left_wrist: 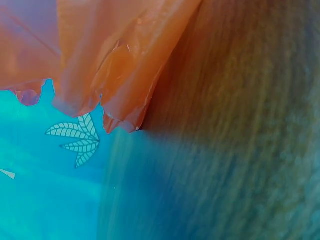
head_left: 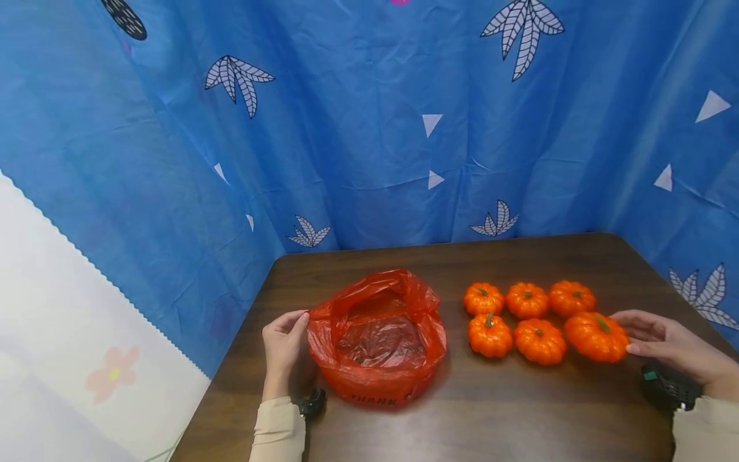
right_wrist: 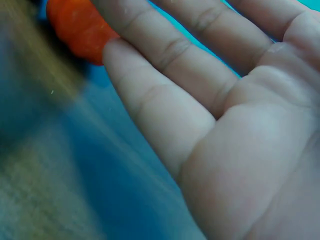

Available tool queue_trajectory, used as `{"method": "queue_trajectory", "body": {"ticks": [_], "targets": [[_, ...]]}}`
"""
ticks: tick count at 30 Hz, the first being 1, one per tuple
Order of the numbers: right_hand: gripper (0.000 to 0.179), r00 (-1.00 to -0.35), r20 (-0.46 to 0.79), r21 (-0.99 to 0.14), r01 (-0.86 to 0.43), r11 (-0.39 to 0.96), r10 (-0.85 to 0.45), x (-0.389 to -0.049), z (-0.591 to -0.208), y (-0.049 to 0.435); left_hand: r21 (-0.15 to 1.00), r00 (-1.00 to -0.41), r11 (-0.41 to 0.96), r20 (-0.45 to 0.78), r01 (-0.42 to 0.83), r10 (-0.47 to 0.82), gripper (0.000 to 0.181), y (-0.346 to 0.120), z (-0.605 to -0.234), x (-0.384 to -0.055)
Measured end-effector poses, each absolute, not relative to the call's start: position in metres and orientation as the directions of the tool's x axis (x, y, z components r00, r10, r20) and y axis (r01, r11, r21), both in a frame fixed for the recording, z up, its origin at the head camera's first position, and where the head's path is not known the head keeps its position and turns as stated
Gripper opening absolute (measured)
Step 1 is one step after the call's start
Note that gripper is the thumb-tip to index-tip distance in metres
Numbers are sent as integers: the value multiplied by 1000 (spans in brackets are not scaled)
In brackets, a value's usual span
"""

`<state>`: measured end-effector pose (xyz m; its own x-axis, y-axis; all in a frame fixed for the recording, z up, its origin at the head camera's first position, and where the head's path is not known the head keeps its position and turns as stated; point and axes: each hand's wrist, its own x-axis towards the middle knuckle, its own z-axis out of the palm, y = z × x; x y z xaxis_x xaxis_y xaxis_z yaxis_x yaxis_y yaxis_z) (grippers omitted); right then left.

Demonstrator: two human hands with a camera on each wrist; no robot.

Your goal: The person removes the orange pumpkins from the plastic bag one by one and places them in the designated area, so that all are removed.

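An open red plastic bag (head_left: 375,385) with dark lettering on its front stands on the table, its mouth spread upward. At its left rim, my left hand (head_left: 284,346) pinches the plastic between thumb and fingers. Orange bag film (left_wrist: 125,65) fills the top of the left wrist view, where that hand is not seen. On the right, my right hand (head_left: 664,340) holds a small orange pumpkin (head_left: 596,337) by its right side, thumb in front. That pumpkin looks tilted. In the right wrist view, the pumpkin (right_wrist: 80,30) shows only partly beyond the fingers (right_wrist: 155,105).
Left of the held pumpkin sit two more pumpkins (head_left: 540,342) in the front row, with three pumpkins (head_left: 527,300) behind. They stand right of the bag on a dark wooden table (head_left: 462,410). A blue patterned curtain (head_left: 375,128) hangs along the table's back and sides.
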<state>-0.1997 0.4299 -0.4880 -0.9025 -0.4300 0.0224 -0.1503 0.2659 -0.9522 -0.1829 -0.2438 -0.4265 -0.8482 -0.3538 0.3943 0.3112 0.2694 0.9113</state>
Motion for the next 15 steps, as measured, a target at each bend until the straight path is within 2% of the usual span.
{"method": "queue_trajectory", "body": {"ticks": [3, 6, 15], "targets": [[57, -863, 71, -977, -161, 140, -501, -200, -493, 433, 909, -841, 275, 400, 313, -364, 12, -248, -436, -189], [58, -839, 89, -986, -151, 73, -537, -199, -499, 436, 911, -840, 274, 395, 308, -371, 12, -254, -446, -196], [56, -887, -11, -974, -96, 207, -462, -200, -503, 435, 904, -835, 264, 417, 337, -360, 14, -258, -454, -199]]}}
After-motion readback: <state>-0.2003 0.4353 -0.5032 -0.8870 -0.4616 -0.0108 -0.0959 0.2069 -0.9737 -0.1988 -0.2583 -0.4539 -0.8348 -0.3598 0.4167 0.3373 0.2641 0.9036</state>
